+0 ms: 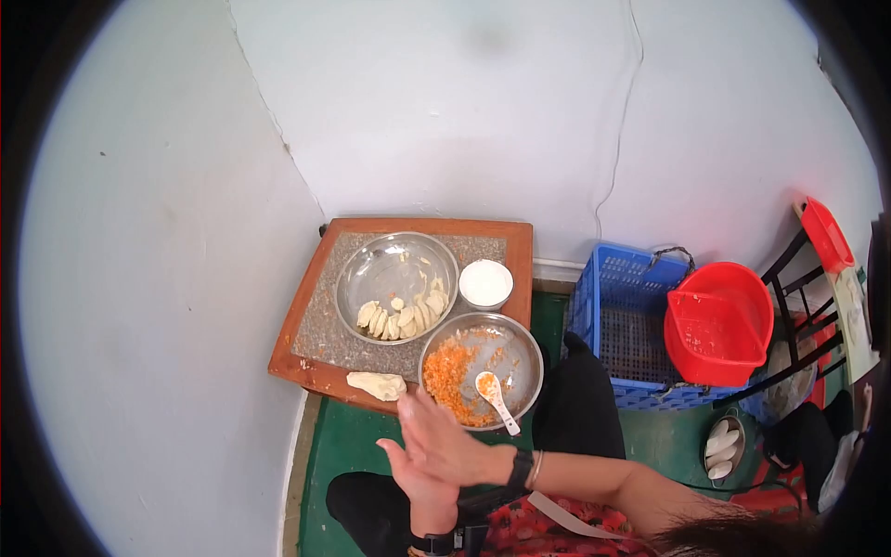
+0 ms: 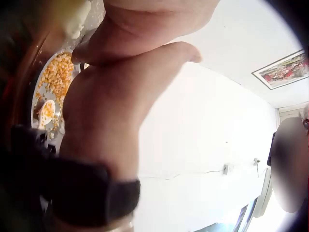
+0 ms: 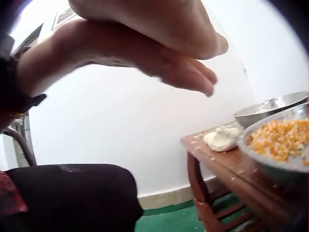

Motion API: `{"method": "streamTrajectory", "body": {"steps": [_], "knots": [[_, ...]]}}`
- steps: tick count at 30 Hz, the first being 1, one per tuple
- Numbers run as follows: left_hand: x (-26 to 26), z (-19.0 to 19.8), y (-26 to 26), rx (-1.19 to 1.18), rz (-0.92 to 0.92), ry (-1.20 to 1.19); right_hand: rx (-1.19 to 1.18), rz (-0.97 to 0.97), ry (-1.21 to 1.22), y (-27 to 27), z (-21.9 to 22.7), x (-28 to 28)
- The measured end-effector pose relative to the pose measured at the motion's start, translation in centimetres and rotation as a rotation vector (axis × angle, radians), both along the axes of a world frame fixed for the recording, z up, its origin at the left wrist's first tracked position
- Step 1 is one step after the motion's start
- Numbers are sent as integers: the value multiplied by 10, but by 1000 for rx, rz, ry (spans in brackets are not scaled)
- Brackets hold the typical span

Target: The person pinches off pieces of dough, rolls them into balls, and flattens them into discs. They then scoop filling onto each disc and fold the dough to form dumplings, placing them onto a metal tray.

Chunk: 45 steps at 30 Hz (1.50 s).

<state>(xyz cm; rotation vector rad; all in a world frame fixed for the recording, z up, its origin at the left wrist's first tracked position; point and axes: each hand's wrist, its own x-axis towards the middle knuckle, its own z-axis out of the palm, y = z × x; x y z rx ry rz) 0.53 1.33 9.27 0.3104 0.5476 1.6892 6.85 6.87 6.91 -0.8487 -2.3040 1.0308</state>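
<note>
My right hand (image 1: 455,447) lies over my left hand (image 1: 419,475), palms together, with fingers fairly straight. Whether anything is between the palms is hidden. In the right wrist view the left hand (image 3: 96,43) is under the right hand (image 3: 159,21). Just beyond the fingertips, a pale dough lump (image 1: 376,385) rests on the table's front edge. Beside it stands a steel bowl (image 1: 531,357) of orange chopped filling (image 1: 447,371), with a white spoon (image 1: 495,397) in it. Behind, a steel tray (image 1: 348,288) holds several folded dough pieces (image 1: 406,320).
A bowl of white powder (image 1: 485,282) stands at the right of the wooden-edged table (image 1: 306,371). To the right are a blue crate (image 1: 631,325), a red basin (image 1: 719,325) and a pot with white items (image 1: 722,450). Walls rise behind and left.
</note>
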Motion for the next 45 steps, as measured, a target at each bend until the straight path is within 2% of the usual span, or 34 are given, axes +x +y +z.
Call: {"method": "streamTrajectory", "body": {"steps": [2,4,5,7,8,11,16,19,20,23,24,27,28,31,32,35,36,39,40,43,44,45], "knots": [[-5,0,2,-16,20,-12,219,-57,3,-24,-30,-19],[0,-7,-4,-14,10,-39,283,-2,139,-37,21,2],[4,-9,-4,-4,-8,-42,279,4,94,-23,29,1],[13,-4,-1,21,-22,-22,271,16,1,-11,36,-9],[14,-1,-1,33,-20,-5,376,-67,37,0,14,-12],[4,2,0,11,-21,-48,278,-59,127,5,3,-1],[0,-21,-20,-4,-18,-177,263,95,261,-38,15,1],[7,-16,-16,15,-28,-144,347,-61,71,-7,2,-22],[9,-8,-6,22,-28,-103,336,-172,74,1,11,-20],[-1,1,-1,29,-21,-97,289,-153,80,6,15,-7],[-5,1,-1,28,-14,-119,394,-76,5,0,0,-4],[-10,-11,-11,26,2,-203,117,50,112,-29,43,2],[-7,-16,-15,25,2,-216,243,53,264,-34,20,1],[4,-17,-12,40,-8,-186,267,-12,98,-11,20,-21],[7,-10,-4,48,-11,-145,351,-113,53,-5,26,-21],[3,4,3,62,4,-118,341,-185,74,11,9,-10],[-2,7,0,37,-8,-159,502,-137,-126,7,-5,-9],[-19,-36,2,220,45,-706,138,78,252,-23,14,3],[-16,-38,0,193,45,-608,170,97,190,-30,23,6],[-3,-29,-3,99,38,-301,171,16,236,-18,29,-15],[2,-23,-2,75,32,-197,338,-60,105,-10,19,-18],[5,-16,0,57,23,-92,323,-86,121,-6,12,-14]]}}
